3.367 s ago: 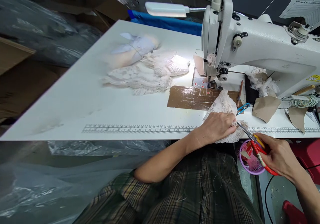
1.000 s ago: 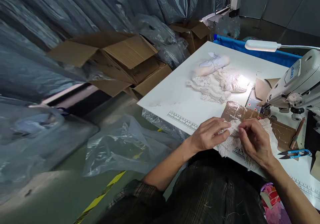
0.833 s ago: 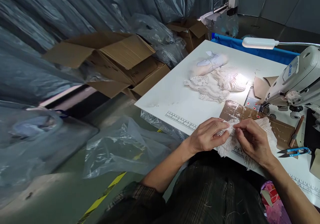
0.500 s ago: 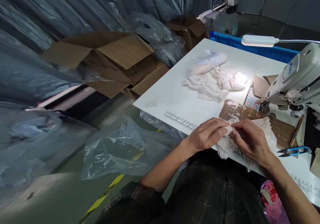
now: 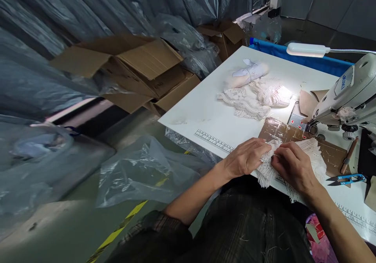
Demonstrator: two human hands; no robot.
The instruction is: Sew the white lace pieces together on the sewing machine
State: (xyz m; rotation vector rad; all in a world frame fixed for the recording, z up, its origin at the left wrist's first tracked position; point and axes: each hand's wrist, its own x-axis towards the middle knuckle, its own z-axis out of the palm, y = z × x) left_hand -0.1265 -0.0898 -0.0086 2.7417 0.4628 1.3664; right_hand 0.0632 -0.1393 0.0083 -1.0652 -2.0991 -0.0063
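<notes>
Both hands meet on a piece of white lace (image 5: 311, 153) at the near edge of the white sewing table (image 5: 211, 118). My left hand (image 5: 246, 159) pinches the lace's left end with curled fingers. Right beside it, my right hand (image 5: 293, 167) pinches the same piece, fingers closed over it. The lace spreads over a brown taped cardboard patch (image 5: 279, 131) and hangs a little over the table edge.
A pile of lace pieces (image 5: 255, 96) and a tied fabric roll (image 5: 248, 73) lie farther back under a lamp (image 5: 307, 49). The white sewing machine (image 5: 346, 94) stands at right, blue thread snips (image 5: 346, 179) near it. Open cardboard boxes (image 5: 132, 71) and plastic sheeting (image 5: 147, 169) fill the floor at left.
Since 3.4 s ago my right hand no longer holds the red scissors and has joined my left on the lace. Over the last second both hands only shifted slightly along the lace.
</notes>
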